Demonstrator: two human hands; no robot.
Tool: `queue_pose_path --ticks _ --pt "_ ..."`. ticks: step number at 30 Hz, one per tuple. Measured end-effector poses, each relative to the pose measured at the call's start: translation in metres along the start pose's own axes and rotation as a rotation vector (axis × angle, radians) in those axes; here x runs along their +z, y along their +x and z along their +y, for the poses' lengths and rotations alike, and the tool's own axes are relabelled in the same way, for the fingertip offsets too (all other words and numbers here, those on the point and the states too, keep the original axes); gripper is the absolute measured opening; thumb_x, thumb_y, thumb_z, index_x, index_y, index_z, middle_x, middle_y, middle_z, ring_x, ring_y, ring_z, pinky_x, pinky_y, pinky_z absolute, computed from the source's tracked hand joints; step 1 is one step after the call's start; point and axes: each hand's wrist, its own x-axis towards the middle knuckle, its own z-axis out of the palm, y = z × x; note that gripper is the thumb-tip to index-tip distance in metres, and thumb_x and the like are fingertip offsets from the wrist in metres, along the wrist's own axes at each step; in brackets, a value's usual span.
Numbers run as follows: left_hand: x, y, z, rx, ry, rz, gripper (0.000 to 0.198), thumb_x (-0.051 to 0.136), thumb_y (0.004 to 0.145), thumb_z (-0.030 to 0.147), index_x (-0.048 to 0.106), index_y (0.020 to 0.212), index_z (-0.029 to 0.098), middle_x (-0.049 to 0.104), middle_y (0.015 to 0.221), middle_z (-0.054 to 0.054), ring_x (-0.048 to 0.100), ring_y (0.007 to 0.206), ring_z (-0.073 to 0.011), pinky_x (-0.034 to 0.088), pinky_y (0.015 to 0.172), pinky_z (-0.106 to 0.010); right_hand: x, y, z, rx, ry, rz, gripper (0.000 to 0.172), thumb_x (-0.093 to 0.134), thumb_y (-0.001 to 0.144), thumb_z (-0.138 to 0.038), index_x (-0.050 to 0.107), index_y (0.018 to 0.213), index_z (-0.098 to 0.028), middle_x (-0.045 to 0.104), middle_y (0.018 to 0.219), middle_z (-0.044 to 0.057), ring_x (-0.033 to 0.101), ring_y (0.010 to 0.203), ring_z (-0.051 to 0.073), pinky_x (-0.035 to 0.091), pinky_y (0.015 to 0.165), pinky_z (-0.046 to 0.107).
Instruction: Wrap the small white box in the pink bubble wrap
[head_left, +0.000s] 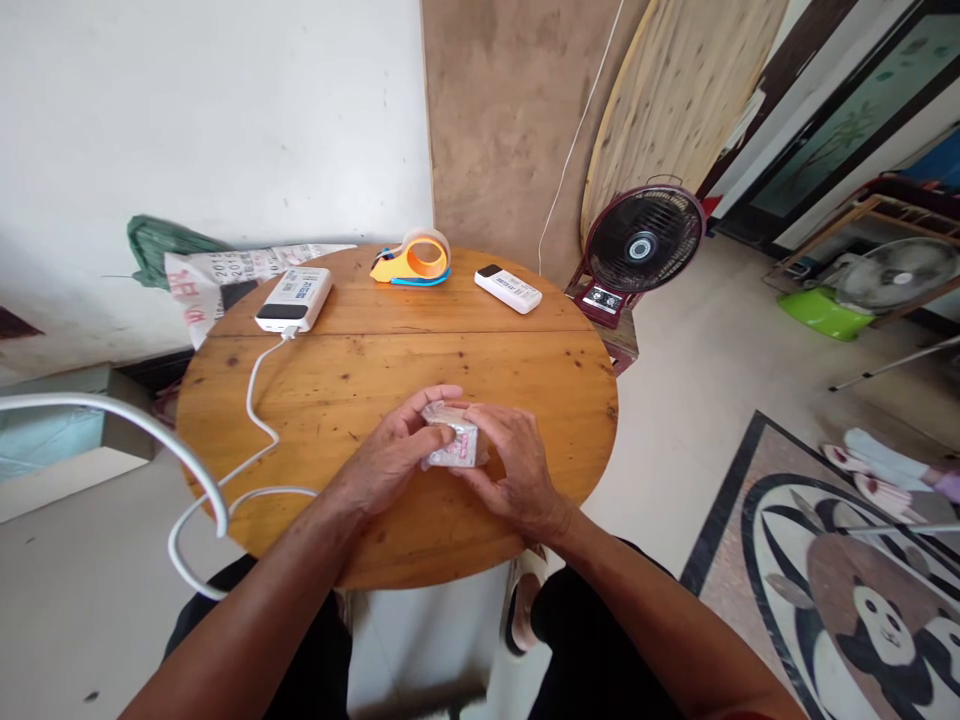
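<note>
Between my two hands, just above or on the round wooden table (517, 360), is a small white box (459, 448) with pink print, in clear plastic wrap. My left hand (397, 440) grips it from the left, thumb pressed on its face. From the right, my right hand (514, 460) closes round its other side, with fingers along the top edge and the thumb low. The box's underside is hidden, and I cannot tell whether it touches the table.
On the table's far side are a white power bank (296, 300) with a cable (259, 390) plugged in, an orange tape dispenser (412, 260) and a second white power bank (508, 288). A dark red fan (641, 245) stands beyond the right edge. A white cable (150, 410) arcs at the left.
</note>
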Motion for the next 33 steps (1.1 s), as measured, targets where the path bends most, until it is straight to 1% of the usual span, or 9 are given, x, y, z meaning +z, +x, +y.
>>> queue_pose_path --ticks 4,9,14,19,24,27,30,33 --pt "-0.002 -0.0002 -0.0006 -0.012 0.038 -0.037 0.05 0.071 0.072 0.02 0.056 0.12 0.022 0.065 0.098 -0.001 0.059 0.078 -0.0128 0.045 0.072 -0.023 -0.0006 -0.0006 0.0003 -0.036 -0.017 -0.016 0.047 0.063 0.086 -0.031 0.046 0.13 -0.023 0.062 0.12 0.011 0.057 0.109 0.025 0.043 0.089 0.04" --pt "-0.0016 -0.0015 0.0009 -0.022 0.075 -0.042 0.054 0.07 0.069 0.017 0.055 0.121 0.022 0.066 0.099 -0.001 0.059 0.079 -0.0132 0.045 0.071 -0.023 -0.0009 -0.001 -0.0002 -0.027 -0.003 -0.018 0.043 0.064 0.085 -0.03 0.049 0.124 -0.022 0.061 0.117 0.01 0.056 0.107 0.025 0.043 0.088 0.041" --pt "-0.0002 -0.0032 0.0036 -0.049 0.107 -0.065 0.057 0.069 0.072 0.019 0.051 0.126 0.021 0.065 0.094 0.0 0.058 0.077 -0.0128 0.044 0.071 -0.023 -0.0009 0.0007 -0.0017 -0.015 -0.008 -0.03 0.046 0.064 0.083 -0.031 0.05 0.125 -0.02 0.061 0.114 0.011 0.057 0.103 0.024 0.043 0.086 0.04" --pt "0.0005 -0.0034 0.0043 -0.052 0.096 -0.079 0.062 0.07 0.073 0.02 0.048 0.131 0.022 0.063 0.101 -0.001 0.057 0.082 -0.0129 0.044 0.075 -0.023 -0.0011 -0.0004 -0.0004 -0.022 -0.015 -0.001 0.044 0.064 0.083 -0.031 0.051 0.124 -0.023 0.061 0.112 0.009 0.057 0.102 0.024 0.043 0.086 0.04" --pt "0.0007 -0.0028 0.0036 -0.059 0.102 -0.067 0.064 0.072 0.072 0.024 0.047 0.131 0.021 0.061 0.095 0.0 0.056 0.087 -0.0146 0.043 0.079 -0.024 -0.0019 -0.0014 0.0011 0.029 -0.036 0.055 0.046 0.065 0.082 -0.033 0.05 0.124 -0.023 0.061 0.11 0.009 0.058 0.097 0.023 0.043 0.085 0.04" --pt "0.0011 -0.0022 0.0032 -0.072 0.122 -0.075 0.065 0.073 0.073 0.03 0.047 0.131 0.021 0.062 0.1 -0.001 0.056 0.092 -0.0171 0.043 0.083 -0.027 -0.0021 -0.001 0.0008 0.034 -0.039 0.063 0.046 0.065 0.081 -0.032 0.05 0.124 -0.022 0.061 0.109 0.009 0.058 0.097 0.023 0.043 0.085 0.04" --pt "0.0029 -0.0014 0.0038 -0.072 0.197 -0.034 0.067 0.074 0.072 0.034 0.046 0.131 0.019 0.062 0.105 -0.003 0.055 0.098 -0.0188 0.043 0.087 -0.028 -0.0013 -0.0009 0.0002 0.03 -0.042 0.059 0.046 0.066 0.081 -0.031 0.05 0.123 -0.021 0.061 0.108 0.009 0.058 0.096 0.023 0.043 0.085 0.04" --pt "0.0047 -0.0009 0.0043 -0.075 0.259 0.004 0.069 0.073 0.072 0.035 0.044 0.132 0.017 0.062 0.104 -0.003 0.055 0.097 -0.0193 0.043 0.087 -0.029 -0.0001 -0.0015 -0.0003 0.02 -0.062 0.054 0.045 0.065 0.081 -0.031 0.051 0.123 -0.021 0.061 0.107 0.009 0.058 0.096 0.023 0.043 0.085 0.04"
